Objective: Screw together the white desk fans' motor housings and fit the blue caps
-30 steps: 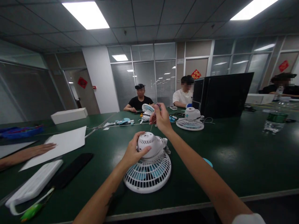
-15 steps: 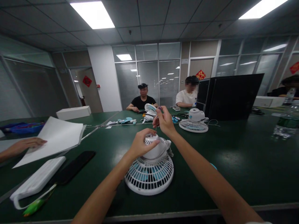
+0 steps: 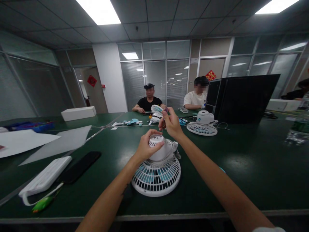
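Note:
A small white fan [image 3: 156, 175] lies grille-down on the green table [image 3: 241, 167], its rounded motor housing [image 3: 160, 149] facing up. My left hand [image 3: 146, 146] is closed round the top of that housing. My right hand [image 3: 170, 122] hovers just above it, pinched shut on a thin screwdriver [image 3: 163, 124] whose tip points down at the housing. The tip itself is too small to make out.
A second white fan [image 3: 202, 125] lies beyond, beside a black monitor [image 3: 241, 96]. At left are loose paper sheets [image 3: 58, 143], a white keyboard [image 3: 45, 177], a black phone [image 3: 80, 166] and a green tool [image 3: 42, 203]. Two people sit at the far side. A water bottle [image 3: 298, 130] stands right.
My left hand slid from the side of the housing up onto its top. The person's hand at left has left the view and the paper lies flat again. The camera drifted slightly.

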Demonstrator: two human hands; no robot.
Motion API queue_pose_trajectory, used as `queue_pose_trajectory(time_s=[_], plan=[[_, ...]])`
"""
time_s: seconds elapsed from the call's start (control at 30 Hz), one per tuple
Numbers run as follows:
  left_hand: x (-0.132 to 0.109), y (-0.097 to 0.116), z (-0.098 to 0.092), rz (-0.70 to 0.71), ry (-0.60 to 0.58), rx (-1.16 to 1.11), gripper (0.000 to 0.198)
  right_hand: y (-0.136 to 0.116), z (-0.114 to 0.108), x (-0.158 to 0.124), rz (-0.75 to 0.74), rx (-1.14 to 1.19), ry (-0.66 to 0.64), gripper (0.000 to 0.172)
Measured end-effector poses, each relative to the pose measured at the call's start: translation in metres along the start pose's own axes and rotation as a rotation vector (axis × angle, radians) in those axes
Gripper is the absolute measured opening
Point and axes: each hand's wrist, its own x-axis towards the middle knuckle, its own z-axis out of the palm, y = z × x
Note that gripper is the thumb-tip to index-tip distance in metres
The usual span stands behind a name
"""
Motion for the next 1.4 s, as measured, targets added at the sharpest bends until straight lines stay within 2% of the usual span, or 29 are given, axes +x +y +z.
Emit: queue_pose_trajectory(time_s=[0.27, 0.77, 1.4], plan=[[0.000, 0.002, 0.000, -0.006, -0.003, 0.001, 0.031, -0.002, 0.000, -0.001, 0.007, -0.014, -0.017, 0.044], [0.000, 0.000, 0.002, -0.012, -0.008, -0.046, 0.023, -0.007, 0.001, -0.005, -0.070, -0.078, -0.093, 0.037], [0.002, 0.000, 0.001, -0.001, -0.005, 0.041, 0.019, -0.012, 0.001, -0.010, -0.194, -0.213, -0.175, 0.030]])
